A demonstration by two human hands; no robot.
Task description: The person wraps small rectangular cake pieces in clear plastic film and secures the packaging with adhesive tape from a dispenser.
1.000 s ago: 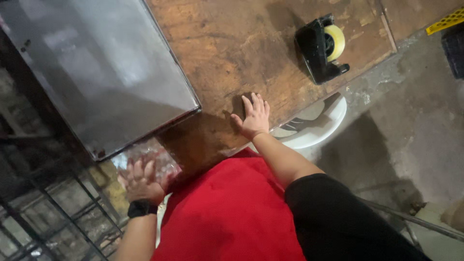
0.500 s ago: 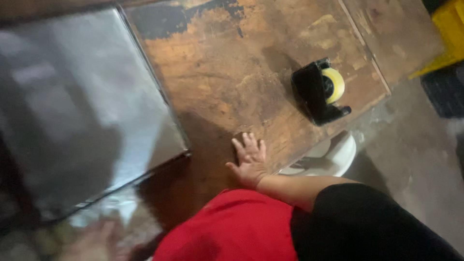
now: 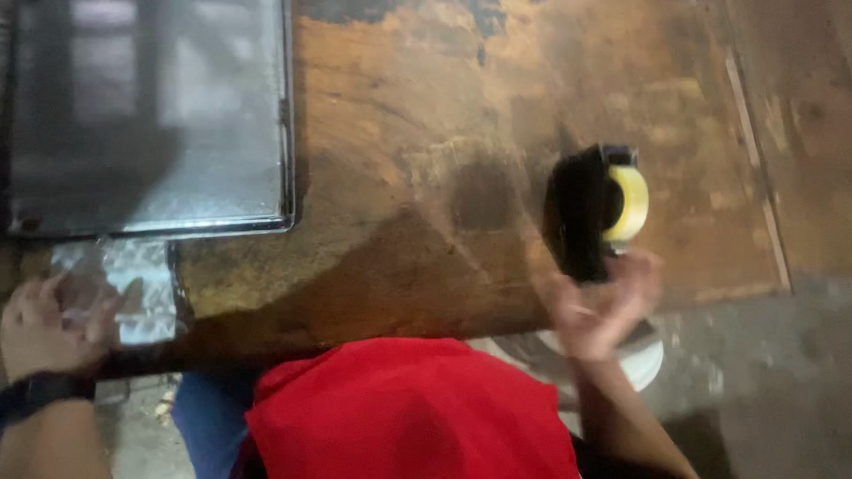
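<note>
My right hand (image 3: 602, 306) is blurred in motion at the near edge of the worn wooden table (image 3: 426, 151), fingers apart, just below a black tape dispenser (image 3: 587, 211) with a yellow tape roll. It holds nothing I can make out. My left hand (image 3: 51, 326), with a black band on the wrist, rests on a clear crinkled plastic sheet (image 3: 133, 288) at the table's left front corner, fingers curled onto it. My red shirt (image 3: 408, 412) fills the bottom middle.
A large grey metal tray (image 3: 151, 115) lies on the table's upper left, its rim just above the plastic. A white plastic stool (image 3: 643, 355) sits partly under my right hand. Grey concrete floor (image 3: 781, 381) runs along the right.
My right hand lifted off the tabletop and moved right, toward the tape dispenser. The view swung, bringing my left hand on the plastic back into sight.
</note>
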